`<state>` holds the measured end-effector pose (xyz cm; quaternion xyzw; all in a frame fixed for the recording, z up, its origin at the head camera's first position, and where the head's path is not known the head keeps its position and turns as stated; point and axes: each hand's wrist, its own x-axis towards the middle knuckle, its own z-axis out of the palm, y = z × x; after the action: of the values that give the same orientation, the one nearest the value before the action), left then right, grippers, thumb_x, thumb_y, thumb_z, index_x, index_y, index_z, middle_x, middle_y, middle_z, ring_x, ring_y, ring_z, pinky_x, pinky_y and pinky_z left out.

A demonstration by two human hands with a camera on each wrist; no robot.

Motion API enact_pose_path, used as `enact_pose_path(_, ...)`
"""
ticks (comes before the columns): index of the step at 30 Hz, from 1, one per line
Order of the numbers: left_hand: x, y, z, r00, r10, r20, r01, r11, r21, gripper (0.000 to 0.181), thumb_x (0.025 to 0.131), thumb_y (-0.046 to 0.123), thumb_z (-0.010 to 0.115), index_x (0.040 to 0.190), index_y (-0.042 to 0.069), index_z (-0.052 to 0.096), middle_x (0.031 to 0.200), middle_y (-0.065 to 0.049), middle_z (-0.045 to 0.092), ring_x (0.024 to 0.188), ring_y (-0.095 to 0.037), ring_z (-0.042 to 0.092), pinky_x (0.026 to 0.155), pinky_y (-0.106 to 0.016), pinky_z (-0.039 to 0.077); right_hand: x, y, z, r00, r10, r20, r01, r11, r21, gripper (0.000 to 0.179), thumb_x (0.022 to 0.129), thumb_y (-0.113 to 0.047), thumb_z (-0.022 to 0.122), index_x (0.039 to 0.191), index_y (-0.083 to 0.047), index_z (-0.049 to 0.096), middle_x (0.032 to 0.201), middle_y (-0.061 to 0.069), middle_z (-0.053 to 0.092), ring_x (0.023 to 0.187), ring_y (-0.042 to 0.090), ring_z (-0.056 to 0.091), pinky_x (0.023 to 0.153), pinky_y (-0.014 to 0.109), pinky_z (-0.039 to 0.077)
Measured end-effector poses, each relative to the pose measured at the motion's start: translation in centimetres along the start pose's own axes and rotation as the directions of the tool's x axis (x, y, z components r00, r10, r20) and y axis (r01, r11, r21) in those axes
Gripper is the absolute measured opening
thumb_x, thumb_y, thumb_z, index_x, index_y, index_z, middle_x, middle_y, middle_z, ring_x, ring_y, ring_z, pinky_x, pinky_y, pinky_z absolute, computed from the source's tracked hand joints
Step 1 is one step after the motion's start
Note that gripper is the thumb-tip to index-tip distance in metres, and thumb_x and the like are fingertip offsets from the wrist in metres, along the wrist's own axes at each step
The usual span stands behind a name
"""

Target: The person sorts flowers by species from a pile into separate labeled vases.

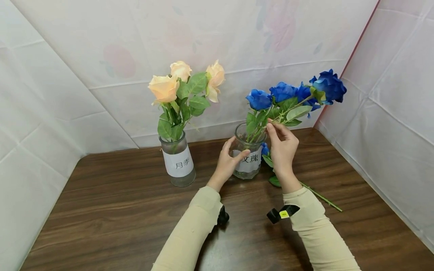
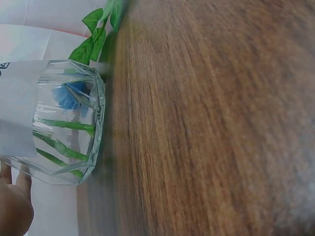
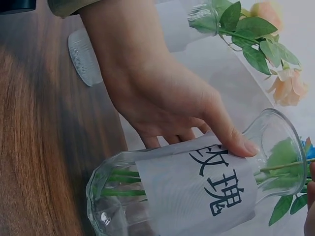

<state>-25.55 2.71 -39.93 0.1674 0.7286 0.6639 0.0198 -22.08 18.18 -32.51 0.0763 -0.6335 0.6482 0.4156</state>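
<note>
My left hand (image 1: 225,162) grips a glass vase (image 1: 248,175) with a white label, its thumb across the front and its fingers round the far side. Green stems stand inside the vase, and several blue roses (image 1: 259,99) lean out to the right. In the right wrist view the thumb presses the label (image 3: 197,187) just below the flared neck. Over the vase's right rim, my right hand (image 1: 285,146) pinches the stem of a blue rose (image 1: 329,88) between thumb and fingertips. That rose slants up to the right, its lower stem among the others.
Left of this vase stands another labelled glass vase (image 1: 183,180) with peach roses (image 1: 164,89). One more blue rose (image 1: 265,149) lies on the brown wooden table (image 1: 118,210), partly behind the right hand and forearm. White cloth walls (image 1: 84,94) border the table's back and sides.
</note>
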Motion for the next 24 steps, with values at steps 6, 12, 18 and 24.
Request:
enact_pose_path(6,-0.9,2.3,-0.4,0.999,-0.020,0.040,0.021,1.000,-0.016,0.072,0.096,0.026,0.068,0.155,0.009,0.031,0.152,-0.012,0.036,0.141,-0.029,0.033,0.113,-0.050,0.031,0.0,-0.9,0.4,0.998,-0.055,0.016,0.055,0.998,-0.008,0.021,0.095,-0.005,0.066,0.109,0.011,0.071,0.109,0.028,0.068,0.083,0.012,0.067,0.078,0.025,0.055)
enact_pose_path(12,0.1,0.3,-0.1,0.999,-0.025,0.037,0.026,0.999,-0.020,0.074,0.095,0.028,0.070,0.156,0.013,0.030,0.154,-0.009,0.034,0.142,-0.028,0.032,0.113,-0.050,0.030,0.2,-0.5,0.5,0.999,-0.024,0.040,0.025,1.000,-0.009,0.022,0.095,-0.006,0.067,0.108,0.011,0.071,0.108,0.027,0.069,0.079,0.014,0.067,0.065,0.020,0.051)
enact_pose_path(18,0.2,-0.2,0.0,1.000,-0.011,0.011,0.011,1.000,-0.006,0.074,0.093,0.036,0.071,0.155,0.020,0.033,0.153,-0.004,0.036,0.141,-0.023,0.033,0.113,-0.048,0.032,-0.1,-1.2,0.6,0.994,0.065,0.087,-0.059,0.996,-0.070,0.022,0.096,-0.004,0.065,0.106,0.014,0.070,0.110,0.026,0.069,0.087,0.027,0.068,0.072,0.026,0.054)
enact_pose_path(24,0.0,-0.1,0.0,1.000,-0.005,-0.009,0.006,1.000,0.011,0.078,0.090,0.046,0.072,0.154,0.020,0.035,0.149,-0.002,0.039,0.139,-0.020,0.035,0.112,-0.046,0.034,-0.4,-3.4,1.0,0.988,0.107,0.108,-0.086,0.979,-0.184,0.022,0.096,-0.003,0.064,0.106,0.016,0.069,0.109,0.027,0.069,0.088,0.041,0.063,0.068,0.021,0.050)
